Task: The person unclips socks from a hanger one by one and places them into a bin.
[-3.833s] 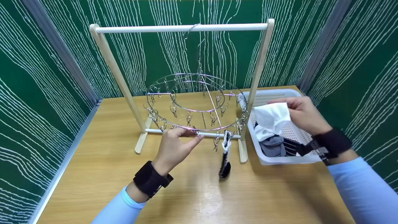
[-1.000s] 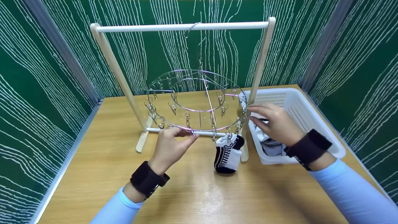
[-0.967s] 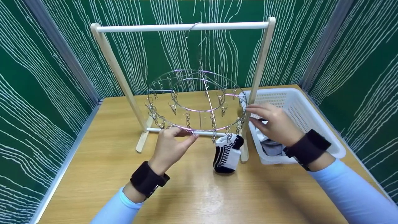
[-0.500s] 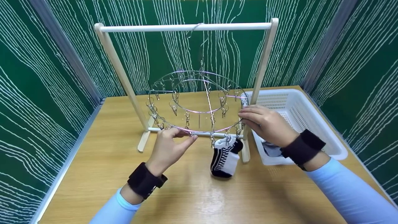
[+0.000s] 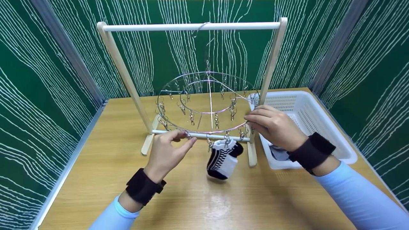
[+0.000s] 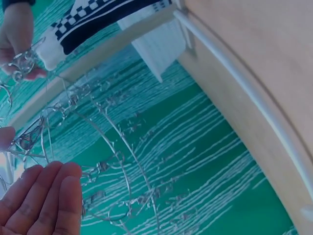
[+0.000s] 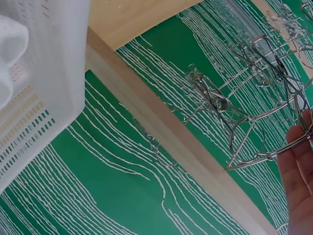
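Note:
A round wire clip hanger (image 5: 211, 132) hangs by its hook from a rack's top bar. From a front clip dangles a black-and-white sock (image 5: 223, 161), its toe down; the sock also shows in the left wrist view. My left hand (image 5: 166, 153) pinches the front-left of the hanger's outer ring, thumb and fingertips beside a clip (image 6: 29, 139). On the right side of the ring, my right hand (image 5: 273, 127) grips the wire, its fingers (image 7: 296, 166) against the rim in the right wrist view. Part of the right hand's grip is hidden.
The wooden rack with a white top bar (image 5: 159, 27) stands on the table (image 5: 121, 179). At the right, beside the rack's leg, is a white perforated basket (image 5: 332, 137) holding a grey cloth item (image 5: 279, 153) and white cloth (image 7: 12, 49). Green walls enclose the back and sides.
My right hand no longer holds the white cloth and has moved from the basket to the ring. The hanger has turned, carrying its front and the sock leftward; my left hand has shifted left too.

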The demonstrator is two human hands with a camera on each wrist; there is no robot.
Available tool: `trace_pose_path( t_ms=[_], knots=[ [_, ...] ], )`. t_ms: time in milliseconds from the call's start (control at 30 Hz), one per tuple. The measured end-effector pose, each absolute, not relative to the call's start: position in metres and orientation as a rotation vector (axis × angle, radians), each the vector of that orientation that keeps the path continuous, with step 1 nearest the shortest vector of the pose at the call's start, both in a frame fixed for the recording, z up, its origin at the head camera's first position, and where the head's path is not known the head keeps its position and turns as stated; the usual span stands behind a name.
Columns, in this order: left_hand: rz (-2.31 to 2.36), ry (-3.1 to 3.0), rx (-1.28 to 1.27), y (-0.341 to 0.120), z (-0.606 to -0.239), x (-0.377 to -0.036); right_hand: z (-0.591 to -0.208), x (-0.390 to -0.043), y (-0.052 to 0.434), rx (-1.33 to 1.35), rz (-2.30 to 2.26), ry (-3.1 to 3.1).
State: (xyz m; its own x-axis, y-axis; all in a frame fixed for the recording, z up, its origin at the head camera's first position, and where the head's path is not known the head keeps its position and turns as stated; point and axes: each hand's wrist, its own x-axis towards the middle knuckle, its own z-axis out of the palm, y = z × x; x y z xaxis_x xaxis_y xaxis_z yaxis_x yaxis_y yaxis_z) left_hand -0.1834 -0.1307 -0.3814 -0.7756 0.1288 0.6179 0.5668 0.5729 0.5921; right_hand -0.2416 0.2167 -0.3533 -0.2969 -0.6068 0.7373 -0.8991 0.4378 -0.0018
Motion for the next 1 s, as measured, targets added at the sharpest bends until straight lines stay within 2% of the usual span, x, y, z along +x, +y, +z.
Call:
trace_pose_path(
  t_ms=[633,1000],
  knots=[
    [-0.987,-2.006,-0.5,-0.127,-0.373,-0.181,-0.35,-0.235,0.197,1.275,0.566,-1.97],
    [-1.036,-1.952,-0.762,-0.105,-0.374,-0.168,-0.349,-0.234,0.19,1.269,0.52,-1.966]
  ],
)
